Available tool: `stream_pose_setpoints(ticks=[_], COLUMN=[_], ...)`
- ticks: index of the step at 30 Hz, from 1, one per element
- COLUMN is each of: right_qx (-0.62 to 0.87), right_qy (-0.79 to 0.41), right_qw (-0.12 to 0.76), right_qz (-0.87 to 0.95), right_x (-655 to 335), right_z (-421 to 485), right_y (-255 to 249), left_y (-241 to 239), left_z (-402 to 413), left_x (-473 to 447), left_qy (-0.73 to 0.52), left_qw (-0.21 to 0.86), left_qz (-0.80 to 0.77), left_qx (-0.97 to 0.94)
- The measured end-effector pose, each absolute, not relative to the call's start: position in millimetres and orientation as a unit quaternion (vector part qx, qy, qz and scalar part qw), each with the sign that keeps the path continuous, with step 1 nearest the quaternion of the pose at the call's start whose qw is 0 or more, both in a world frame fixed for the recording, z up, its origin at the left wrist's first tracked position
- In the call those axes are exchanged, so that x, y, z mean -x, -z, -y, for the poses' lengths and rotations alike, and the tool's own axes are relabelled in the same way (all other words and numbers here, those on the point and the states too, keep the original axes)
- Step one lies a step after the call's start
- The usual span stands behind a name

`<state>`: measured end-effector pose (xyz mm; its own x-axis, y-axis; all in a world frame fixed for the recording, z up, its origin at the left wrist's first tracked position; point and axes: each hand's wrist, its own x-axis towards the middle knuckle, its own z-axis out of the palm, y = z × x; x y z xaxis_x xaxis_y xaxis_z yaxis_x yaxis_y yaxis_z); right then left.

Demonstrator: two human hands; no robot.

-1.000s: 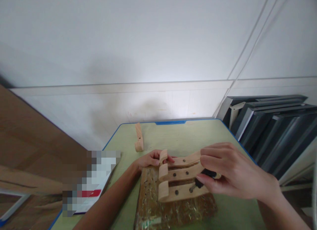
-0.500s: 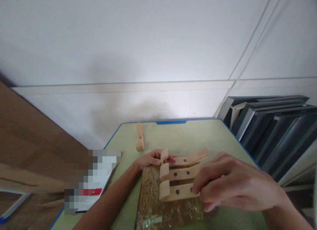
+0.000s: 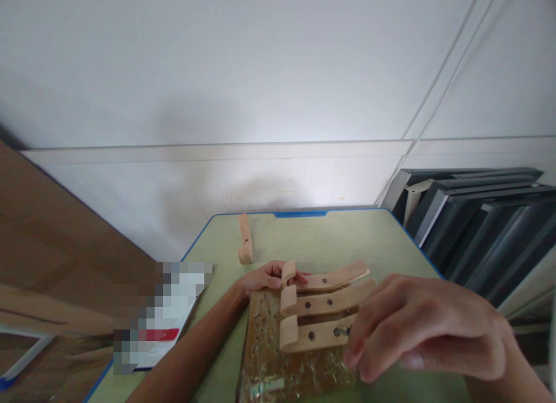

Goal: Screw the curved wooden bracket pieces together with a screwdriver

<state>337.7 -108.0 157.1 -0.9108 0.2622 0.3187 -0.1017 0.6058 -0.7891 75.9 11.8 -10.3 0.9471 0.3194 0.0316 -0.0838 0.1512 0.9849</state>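
Note:
Three pale wooden hooks lie side by side on a board wrapped in clear tape [image 3: 264, 356]. The near hook [image 3: 289, 336] and the middle hook [image 3: 317, 303] have dark screw heads in their straight parts. My left hand [image 3: 264, 277] is closed around the curled end of the far hook [image 3: 343, 275], thumb in front and fingertips behind. Over the right part of the near hook, my right hand [image 3: 417, 328] is closed in a pinch. A short grey metal shaft [image 3: 342, 332] shows between its fingers and the near hook's right screw; the rest is hidden.
Another wooden hook [image 3: 245, 241] lies apart on the pale green table [image 3: 321, 235], toward the back left. A white sheet with a red mark [image 3: 163, 335], partly blurred, is at the left edge. Dark panels [image 3: 482, 218] lean together at the right. A white wall stands behind.
My right hand has shifted a little right and turned, uncovering more of the near and middle hooks and the grey shaft. My left hand and the hooks have stayed put.

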Motion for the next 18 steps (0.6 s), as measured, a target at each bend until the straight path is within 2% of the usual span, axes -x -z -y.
stream_pose_setpoints(ticks=[8,13,18], right_qx=[0.052,0.090,0.137], right_qy=[-0.431,-0.390,-0.352], right_qw=[0.202,0.264,0.286], right_qz=[0.878,0.878,0.881], right_x=[-338,-337,-338], right_z=[107,105,104], right_y=[-154,-150,-146], left_y=[8,7,7], left_z=[-11,-11,-11], left_x=[-76,-77,-78], left_qy=[-0.138,-0.138,-0.135], left_qw=[0.757,0.761,0.765], left_qz=[-0.090,-0.082,-0.078], left_qx=[-0.632,-0.628,-0.624])
